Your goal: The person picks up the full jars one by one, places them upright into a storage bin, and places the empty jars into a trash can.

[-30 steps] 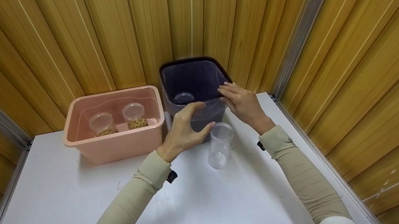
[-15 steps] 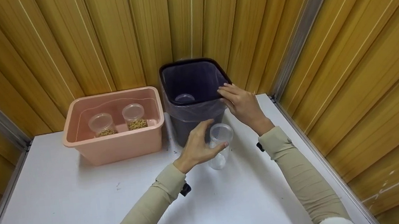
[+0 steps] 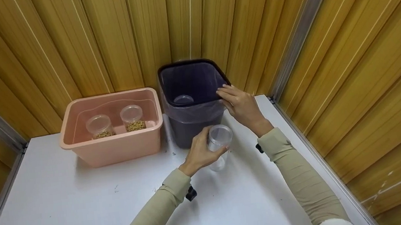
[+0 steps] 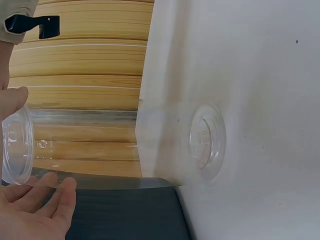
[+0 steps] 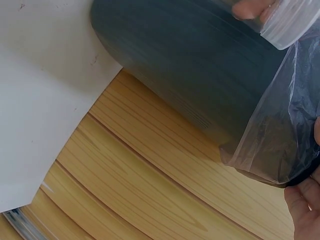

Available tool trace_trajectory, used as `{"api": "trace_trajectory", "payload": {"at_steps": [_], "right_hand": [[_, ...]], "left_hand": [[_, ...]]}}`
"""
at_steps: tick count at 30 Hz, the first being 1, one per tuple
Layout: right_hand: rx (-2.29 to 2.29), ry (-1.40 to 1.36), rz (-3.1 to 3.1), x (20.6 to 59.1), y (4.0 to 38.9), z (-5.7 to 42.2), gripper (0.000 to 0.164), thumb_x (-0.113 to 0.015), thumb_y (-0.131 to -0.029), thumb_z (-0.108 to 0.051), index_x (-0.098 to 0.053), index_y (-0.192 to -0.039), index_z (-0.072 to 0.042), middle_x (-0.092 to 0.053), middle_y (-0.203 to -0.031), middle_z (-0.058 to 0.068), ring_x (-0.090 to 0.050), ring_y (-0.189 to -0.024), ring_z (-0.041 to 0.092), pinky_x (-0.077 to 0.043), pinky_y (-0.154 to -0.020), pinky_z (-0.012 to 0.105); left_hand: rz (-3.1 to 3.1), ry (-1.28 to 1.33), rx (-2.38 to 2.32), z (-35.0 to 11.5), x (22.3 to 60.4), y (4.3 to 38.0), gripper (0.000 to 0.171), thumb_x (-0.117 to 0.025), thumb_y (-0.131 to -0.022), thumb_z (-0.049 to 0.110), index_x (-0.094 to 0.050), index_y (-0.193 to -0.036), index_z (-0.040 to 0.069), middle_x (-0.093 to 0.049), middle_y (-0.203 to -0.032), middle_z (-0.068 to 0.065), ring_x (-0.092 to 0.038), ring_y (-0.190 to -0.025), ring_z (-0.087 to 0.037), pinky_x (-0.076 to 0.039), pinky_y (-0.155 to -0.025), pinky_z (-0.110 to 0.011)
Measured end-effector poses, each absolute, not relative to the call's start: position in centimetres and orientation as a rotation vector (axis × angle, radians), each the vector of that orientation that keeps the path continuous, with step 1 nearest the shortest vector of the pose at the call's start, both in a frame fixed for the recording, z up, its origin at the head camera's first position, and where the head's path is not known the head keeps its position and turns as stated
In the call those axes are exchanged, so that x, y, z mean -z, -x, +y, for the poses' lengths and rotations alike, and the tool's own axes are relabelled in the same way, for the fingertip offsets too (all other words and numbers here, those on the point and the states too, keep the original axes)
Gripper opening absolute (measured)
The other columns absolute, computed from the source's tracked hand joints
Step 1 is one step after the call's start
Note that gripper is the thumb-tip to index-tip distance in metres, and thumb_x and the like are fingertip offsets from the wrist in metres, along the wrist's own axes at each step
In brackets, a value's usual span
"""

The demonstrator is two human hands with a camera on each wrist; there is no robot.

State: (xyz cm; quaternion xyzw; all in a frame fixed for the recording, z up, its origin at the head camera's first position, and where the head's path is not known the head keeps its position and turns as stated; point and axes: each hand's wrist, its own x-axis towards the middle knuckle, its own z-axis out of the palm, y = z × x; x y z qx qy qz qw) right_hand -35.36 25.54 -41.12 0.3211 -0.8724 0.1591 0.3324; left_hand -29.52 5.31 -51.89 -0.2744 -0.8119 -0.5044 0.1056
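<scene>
A tall, clear plastic jar (image 3: 220, 135) with a lid stands upright on the white table, in front of the trash bin. My left hand (image 3: 200, 153) grips it near the top, thumb on the near side and fingers behind. The left wrist view shows the jar's see-through wall (image 4: 85, 145) down to its round base. At the bin's right front corner, my right hand (image 3: 242, 106) holds the black rim, fingers over the edge and thumb outside. A clear liner (image 5: 280, 125) folds over the dark trash bin (image 3: 183, 128). One clear round lid (image 3: 183, 99) shows inside the bin.
Left of the bin sits a pink plastic tub (image 3: 116, 152). Inside it are two clear lidded jars, a left jar (image 3: 99, 124) and a right jar (image 3: 132, 115), each with tan pellets. Wood-patterned walls (image 3: 113, 43) enclose the table (image 3: 65, 199) at the back and sides.
My left hand has moved down from in front of the bin's rim to the clear jar and taken hold of it. The right hand has stayed on the rim.
</scene>
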Motion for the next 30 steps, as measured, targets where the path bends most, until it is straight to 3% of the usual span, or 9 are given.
{"api": "trace_trajectory", "payload": {"at_steps": [12, 19, 30], "right_hand": [[-0.437, -0.840, -2.276, 41.0, 35.3, 25.3, 0.032, -0.065, -0.108, -0.020, -0.075, -0.133, -0.003, -0.074, -0.135, 0.013, -0.066, -0.135, 0.032, -0.051, -0.117, 0.046], [-0.431, -0.835, -2.254, 41.0, 35.3, 25.4, 0.031, -0.068, -0.106, -0.018, -0.075, -0.131, -0.003, -0.075, -0.133, 0.014, -0.067, -0.133, 0.033, -0.053, -0.113, 0.048], [-0.407, -0.823, -2.285, 41.1, 35.2, 25.4, 0.032, -0.066, -0.107, -0.021, -0.075, -0.133, -0.004, -0.074, -0.135, 0.014, -0.066, -0.134, 0.033, -0.052, -0.115, 0.048]], "left_hand": [[-2.364, 0.841, 1.464, 4.8, 50.2, 29.3, 0.076, -0.092, -0.082, 0.038, -0.059, -0.140, 0.003, -0.072, -0.131, -0.013, -0.071, -0.118, -0.024, -0.061, -0.100, -0.042], [-2.326, 0.847, 1.464, 4.4, 48.2, 29.2, 0.075, -0.092, -0.081, 0.039, -0.060, -0.139, 0.003, -0.074, -0.123, -0.012, -0.072, -0.108, -0.025, -0.063, -0.090, -0.044], [-2.299, 0.859, 1.378, 3.6, 44.4, 29.4, 0.076, -0.091, -0.082, 0.040, -0.059, -0.141, 0.003, -0.074, -0.128, -0.011, -0.072, -0.112, -0.021, -0.062, -0.094, -0.039]]}}
